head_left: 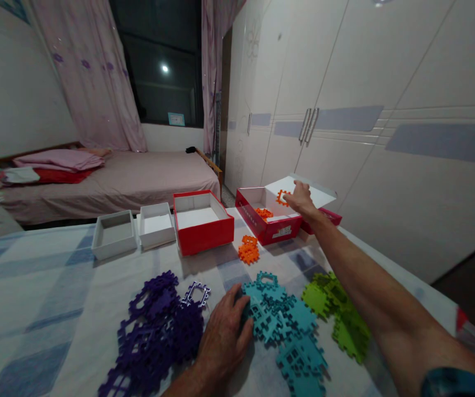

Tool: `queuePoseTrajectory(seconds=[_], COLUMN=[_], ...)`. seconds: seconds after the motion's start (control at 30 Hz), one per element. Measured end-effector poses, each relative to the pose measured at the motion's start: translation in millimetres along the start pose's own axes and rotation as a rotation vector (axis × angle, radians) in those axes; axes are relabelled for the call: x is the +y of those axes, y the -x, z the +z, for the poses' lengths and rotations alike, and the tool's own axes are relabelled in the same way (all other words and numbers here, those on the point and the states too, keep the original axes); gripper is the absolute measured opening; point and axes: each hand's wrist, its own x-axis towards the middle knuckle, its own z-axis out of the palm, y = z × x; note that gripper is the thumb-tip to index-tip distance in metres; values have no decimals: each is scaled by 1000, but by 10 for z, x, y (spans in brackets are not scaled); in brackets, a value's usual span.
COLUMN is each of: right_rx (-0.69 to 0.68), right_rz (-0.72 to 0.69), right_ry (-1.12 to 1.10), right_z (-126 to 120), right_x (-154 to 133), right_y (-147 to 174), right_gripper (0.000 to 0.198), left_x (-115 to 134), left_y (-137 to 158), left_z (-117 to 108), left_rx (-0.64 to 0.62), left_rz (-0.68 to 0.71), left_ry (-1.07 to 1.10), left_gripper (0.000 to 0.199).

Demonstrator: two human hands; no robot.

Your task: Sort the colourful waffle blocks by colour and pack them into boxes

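Note:
My right hand reaches out over the dark red box with its lid up, and pinches an orange interlocking plastic piece with toothed edges. More orange pieces lie inside that box. A small orange stack sits on the cloth in front of it. My left hand rests on the table, fingers apart, between a purple pile and a teal pile; its fingertips are at the teal pile's edge. Green pieces lie under my right forearm.
A bright red open box, a small white box and a grey-white box stand along the table's far side. Blue-and-white cloth covers the table. Beyond are a bed and, on the right, a tall wardrobe.

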Motion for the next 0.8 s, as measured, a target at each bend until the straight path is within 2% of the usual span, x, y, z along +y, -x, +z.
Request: queuePoseTrajectory(seconds=[0.07, 0.1, 0.17, 0.2, 0.23, 0.3, 0.4, 0.53, 0.8], right_rx=[-13, -93, -361, -502, -617, -728, -792, -821, -718], right_rz=[-135, -248, -469, -537, -562, -543, -468, -400, -444], right_ry=[3, 4, 25, 46, 74, 135, 217, 289, 266], right_z=[89, 152, 303, 386, 470, 630, 809, 902, 845], right_x=[-43, -57, -76, -81, -80, -67, -28, -2, 29], right_y=[158, 284, 570, 705, 822, 980, 1051, 1055, 1100], right_gripper=[60, 55, 45, 42, 42, 56, 75, 75, 51], left_x=[5, 7, 8, 7, 5, 0, -6, 0, 27], left_y=[-4, -4, -1, 3, 7, 14, 15, 3, -11], left_z=[4, 7, 13, 17, 20, 27, 30, 15, -21], left_rx=[3, 5, 8, 10, 13, 20, 34, 19, -10], left_rz=[1, 3, 4, 4, 2, 1, 3, 9, -1], left_ry=[9, 15, 24, 26, 26, 26, 19, 16, 17], left_gripper=[39, 39, 39, 39, 39, 39, 39, 39, 39])
